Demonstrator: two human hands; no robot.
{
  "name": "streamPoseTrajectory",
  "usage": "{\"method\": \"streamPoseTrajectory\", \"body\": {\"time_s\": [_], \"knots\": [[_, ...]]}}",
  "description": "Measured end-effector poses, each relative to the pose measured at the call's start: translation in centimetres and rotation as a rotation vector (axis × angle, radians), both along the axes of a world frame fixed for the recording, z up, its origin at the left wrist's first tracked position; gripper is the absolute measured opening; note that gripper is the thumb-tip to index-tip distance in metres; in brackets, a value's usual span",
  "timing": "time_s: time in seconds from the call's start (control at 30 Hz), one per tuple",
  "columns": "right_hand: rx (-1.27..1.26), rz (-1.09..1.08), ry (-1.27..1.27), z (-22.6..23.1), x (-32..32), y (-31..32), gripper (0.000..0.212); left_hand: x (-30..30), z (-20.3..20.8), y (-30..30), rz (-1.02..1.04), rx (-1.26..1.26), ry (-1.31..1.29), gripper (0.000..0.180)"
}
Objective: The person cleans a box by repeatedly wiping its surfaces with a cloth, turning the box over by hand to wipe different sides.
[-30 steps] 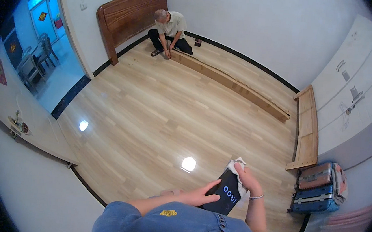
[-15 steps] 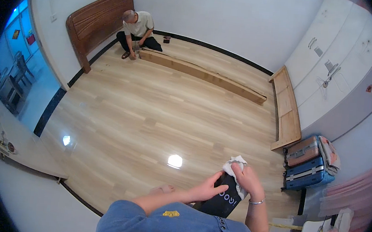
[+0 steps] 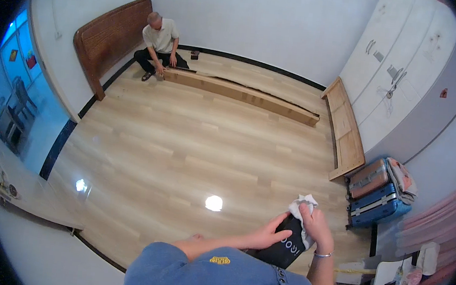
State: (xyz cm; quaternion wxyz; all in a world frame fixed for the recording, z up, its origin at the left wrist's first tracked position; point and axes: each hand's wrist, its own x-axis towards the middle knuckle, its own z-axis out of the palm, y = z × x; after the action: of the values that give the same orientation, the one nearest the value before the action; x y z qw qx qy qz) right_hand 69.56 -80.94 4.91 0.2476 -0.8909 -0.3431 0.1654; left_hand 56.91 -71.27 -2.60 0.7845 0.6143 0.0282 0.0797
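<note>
Right hand [image 3: 313, 225] in the head view is bunched around a white cloth [image 3: 300, 204], pressed against the upper right edge of a black box [image 3: 283, 250], and the left hand [image 3: 269, 236] is clamped on that same box, thumb across the front. So the box sits right under the left palm, between both hands, close to the body. Can't tell if anything's in it. Other containers: a long cardboard box [image 3: 237, 93] on the floor, contents hidden, with a crouching person's [image 3: 162, 38] hand at its left end, plus a copper suitcase [image 3: 370, 178] stacked on a blue suitcase [image 3: 377, 207], insides out of sight.
</note>
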Motion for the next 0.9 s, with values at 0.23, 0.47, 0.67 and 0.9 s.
{"method": "streamPoseTrajectory", "body": {"time_s": [0.23, 0.47, 0.67, 0.9], "knots": [[-0.040, 0.062, -0.058, 1.9, -0.9, 4.2, 0.059, -1.2, 1.2, 3.3, 0.056, 0.009, -0.076, 0.062], [0.020, 0.199, -0.097, 2.0, -3.0, 8.6, 0.056, -3.9, 1.6, 6.5, 0.155, 0.034, -0.058, 0.062], [0.033, 0.258, -0.069, 0.9, -4.0, 10.8, 0.055, -5.8, 0.9, 8.3, 0.191, 0.083, -0.001, 0.062], [0.044, 0.207, -0.119, -1.1, -5.2, 11.5, 0.059, -7.1, 0.8, 9.2, 0.161, -0.015, -0.016, 0.062]]}}
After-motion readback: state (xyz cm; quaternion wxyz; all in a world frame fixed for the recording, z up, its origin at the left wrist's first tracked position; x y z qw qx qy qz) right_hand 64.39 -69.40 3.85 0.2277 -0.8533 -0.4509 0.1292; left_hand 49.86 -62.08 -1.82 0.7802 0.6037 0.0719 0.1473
